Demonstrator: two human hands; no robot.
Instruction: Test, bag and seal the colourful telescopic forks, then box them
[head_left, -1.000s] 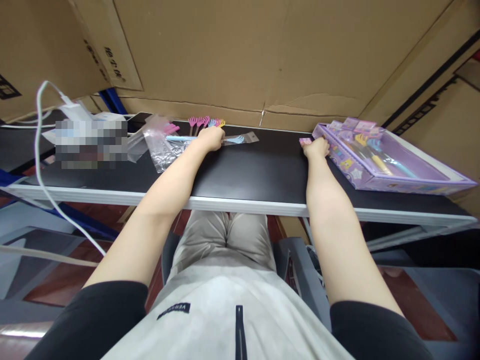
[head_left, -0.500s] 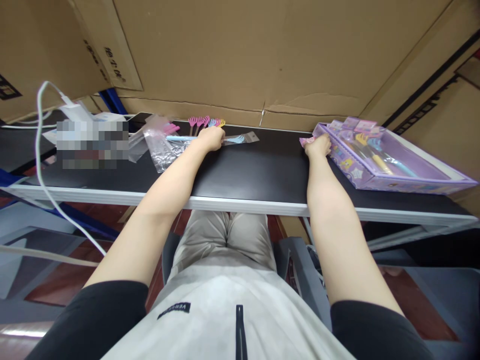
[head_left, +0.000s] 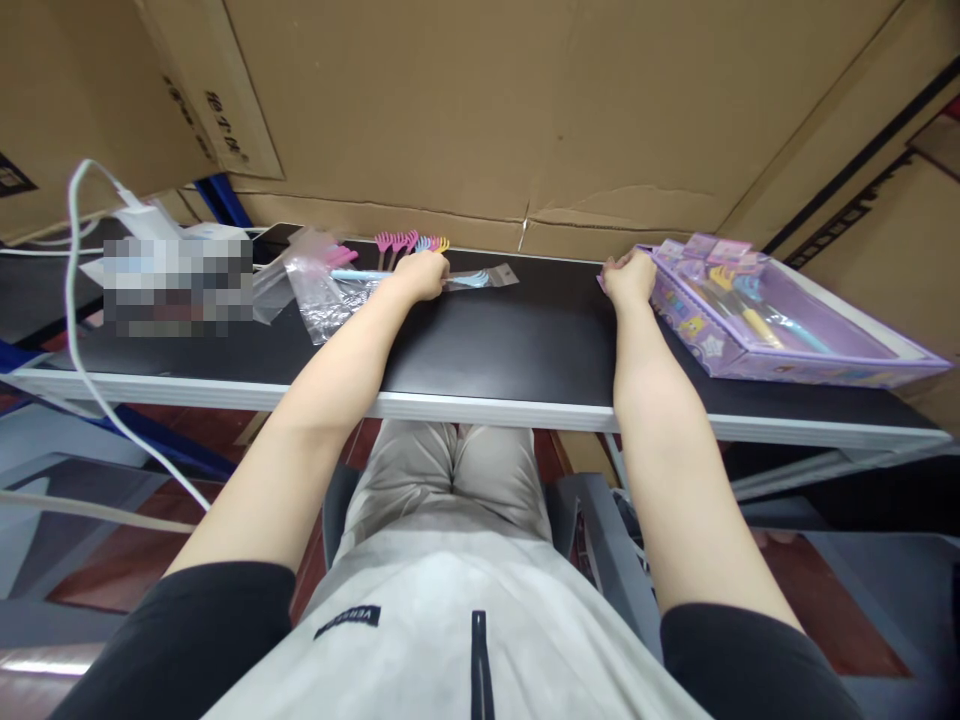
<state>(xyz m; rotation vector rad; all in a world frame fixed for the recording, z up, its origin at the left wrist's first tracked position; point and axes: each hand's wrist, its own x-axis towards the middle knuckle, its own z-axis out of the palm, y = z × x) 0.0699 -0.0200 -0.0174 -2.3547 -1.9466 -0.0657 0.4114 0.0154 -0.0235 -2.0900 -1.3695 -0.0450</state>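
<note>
My left hand (head_left: 421, 275) is closed and rests on the table among small claw-ended sticks like back scratchers. Pink claw heads (head_left: 395, 241) show behind it, with blue and yellow ones alongside. A light blue stick (head_left: 471, 281) in a clear sleeve passes under the hand; what the fingers grip is hidden. My right hand (head_left: 628, 277) is closed at the left side of a purple display box (head_left: 712, 345). Only a purple edge of a small pink and purple packet shows by its fingers. Inside the box lie yellow and blue claw sticks (head_left: 757, 325) and small pink-purple packets (head_left: 727, 252).
Crumpled clear plastic bags (head_left: 319, 290) lie left of my left hand. Farther left are a white charger (head_left: 150, 218) with a cable looping over the table edge (head_left: 187, 390) and a blurred-out item. Cardboard walls (head_left: 480, 120) close off the back.
My right hand has turned slightly over the small pink packet, which is now mostly covered. My left hand stays in place.
</note>
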